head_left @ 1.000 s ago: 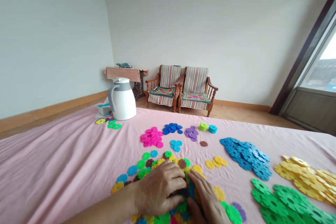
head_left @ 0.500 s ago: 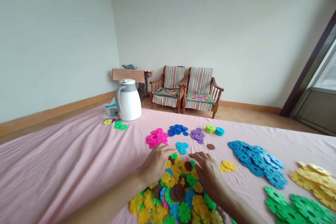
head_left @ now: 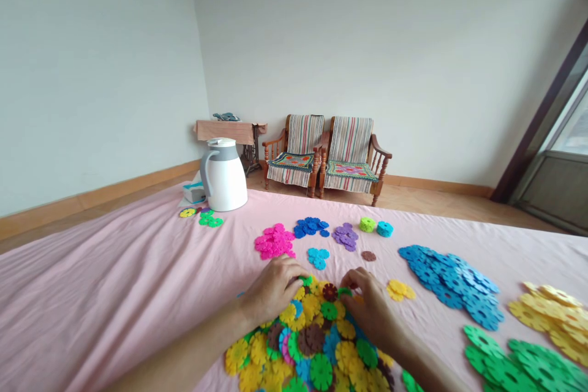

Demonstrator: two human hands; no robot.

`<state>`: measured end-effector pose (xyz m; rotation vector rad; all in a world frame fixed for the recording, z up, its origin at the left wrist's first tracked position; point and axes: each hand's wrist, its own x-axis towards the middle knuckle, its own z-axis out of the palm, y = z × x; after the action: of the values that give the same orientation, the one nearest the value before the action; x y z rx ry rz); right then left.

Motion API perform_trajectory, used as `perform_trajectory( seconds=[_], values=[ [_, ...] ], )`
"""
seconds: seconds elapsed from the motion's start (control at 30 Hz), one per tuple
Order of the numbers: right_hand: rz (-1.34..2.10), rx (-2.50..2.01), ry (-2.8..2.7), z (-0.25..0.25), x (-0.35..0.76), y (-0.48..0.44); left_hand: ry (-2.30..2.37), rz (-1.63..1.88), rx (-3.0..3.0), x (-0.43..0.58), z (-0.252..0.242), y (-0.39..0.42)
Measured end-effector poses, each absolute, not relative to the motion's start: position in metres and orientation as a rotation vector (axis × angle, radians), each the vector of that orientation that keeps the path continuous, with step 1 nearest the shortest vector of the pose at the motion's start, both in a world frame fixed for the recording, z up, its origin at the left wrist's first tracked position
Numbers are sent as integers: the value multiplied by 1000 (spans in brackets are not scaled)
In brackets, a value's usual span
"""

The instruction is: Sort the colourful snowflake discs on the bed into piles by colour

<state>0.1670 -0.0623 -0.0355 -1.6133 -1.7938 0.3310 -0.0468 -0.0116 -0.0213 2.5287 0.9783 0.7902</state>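
A mixed pile of plastic snowflake discs in yellow, green, brown and blue lies in front of me on the pink cloth. At its far left edge my left hand is closed, a green snowflake disc between fingertips and thumb. Across the pile, my right hand pinches another green snowflake disc by its edge. Just beyond the hands lie a pink group of discs and a small light-blue group. A few yellow discs sit right of my right hand.
Dark-blue discs, purple discs, a brown disc and two stacks lie farther back. Larger blue, yellow and green discs spread at right. A white jug stands at back left; two chairs stand beyond.
My right hand's fingers have curled in and now pinch a green disc at the pile's edge. My left thumb and fingers have closed about the other green disc, which shifted slightly toward me.
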Motion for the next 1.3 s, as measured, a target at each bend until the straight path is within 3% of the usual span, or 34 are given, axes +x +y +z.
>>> perform_trajectory(
  seconds=[0.27,0.5,0.7,0.87,1.1,1.3],
  values=[
    [635,-1424,-1619,-17,156,-76,862,932,2489,-33,-10,-37],
    [637,-1281,-1649,-23,136,-86,935,914,2313,-24,-4,-48],
    [604,-1379,-1557,-30,148,-78,1087,972,2149,-53,-1,-9],
    [496,-1480,-1553,-41,163,-69,1380,849,2265,-106,5,35],
    [481,-1551,-1572,-49,165,-67,1464,370,2251,-159,-4,57],
    [479,-1543,-1587,-52,165,-65,1647,364,2287,-166,3,56]
  ],
)
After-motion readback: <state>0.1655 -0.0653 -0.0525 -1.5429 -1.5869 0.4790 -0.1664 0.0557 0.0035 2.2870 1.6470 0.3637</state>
